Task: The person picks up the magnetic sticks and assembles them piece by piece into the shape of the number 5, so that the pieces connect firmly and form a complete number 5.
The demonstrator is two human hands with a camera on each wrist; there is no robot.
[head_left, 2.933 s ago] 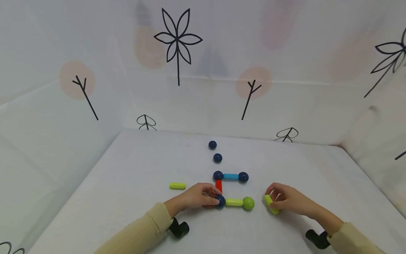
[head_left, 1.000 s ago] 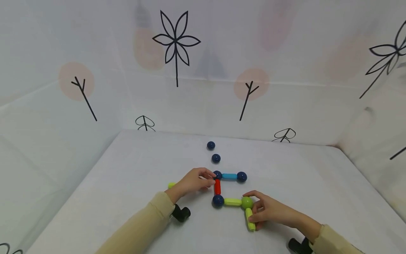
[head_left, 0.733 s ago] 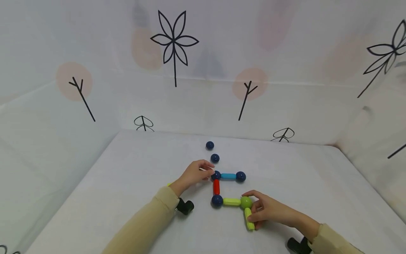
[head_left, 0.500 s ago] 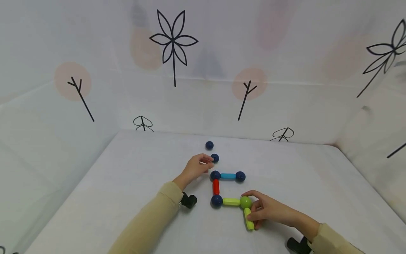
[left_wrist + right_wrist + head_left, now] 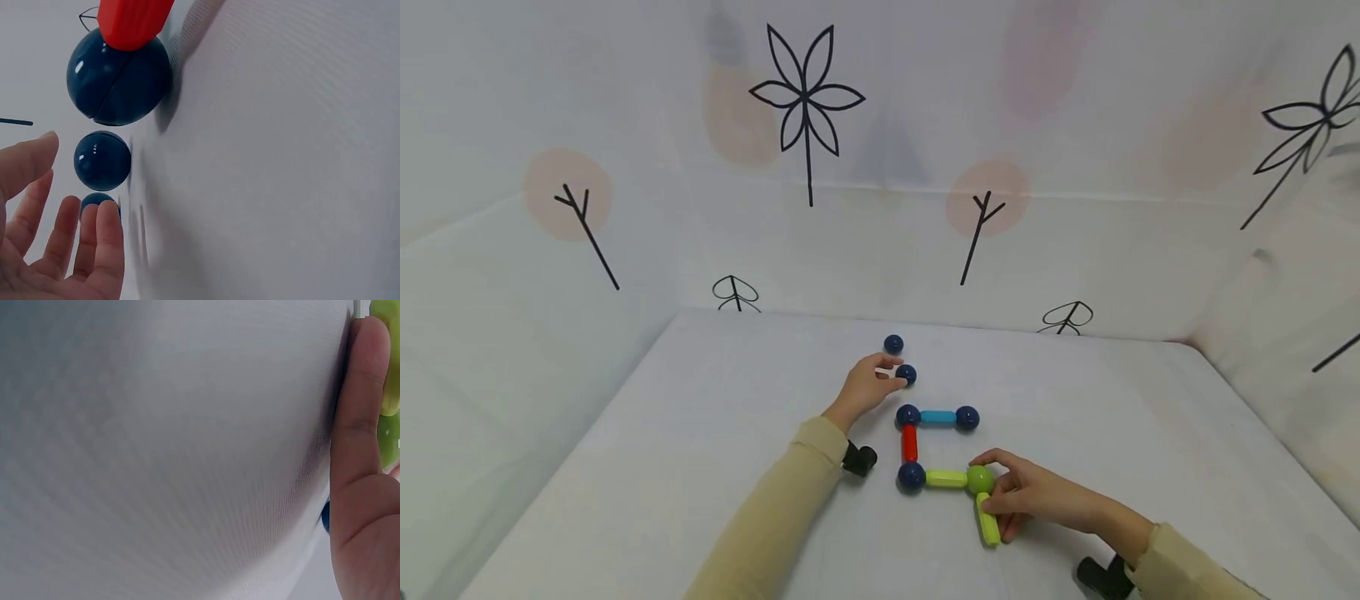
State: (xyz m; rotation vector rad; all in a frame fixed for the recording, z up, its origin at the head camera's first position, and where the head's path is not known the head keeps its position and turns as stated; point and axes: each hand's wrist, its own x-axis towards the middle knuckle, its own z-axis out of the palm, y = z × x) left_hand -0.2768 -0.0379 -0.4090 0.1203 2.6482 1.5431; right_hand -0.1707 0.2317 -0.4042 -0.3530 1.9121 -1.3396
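Note:
My left hand [image 5: 867, 386] reaches beside a loose dark blue ball [image 5: 906, 375], fingers spread and slightly bent around its left side. In the left wrist view a gap shows between the fingers and that ball [image 5: 103, 160]. My right hand [image 5: 1037, 495] pinches a yellow-green rod [image 5: 988, 523] whose far end meets a bright green ball [image 5: 980, 479]; its forefinger reaches over to that ball. From there a second yellow-green rod [image 5: 946, 478] runs to a dark blue ball [image 5: 912, 476]. A red rod [image 5: 910, 444] links this to another dark blue ball [image 5: 907, 416].
A light blue rod [image 5: 937, 417] joins the upper corner ball to a dark blue ball [image 5: 967, 418] on its right. Another loose dark blue ball [image 5: 893, 344] lies farther back. White printed cloth [image 5: 880, 250] rises behind the white tabletop [image 5: 700, 392].
My left hand has left the lower corner ball and moved away, up to the loose ball. My right hand has brought its rod left to the green ball, then stayed there.

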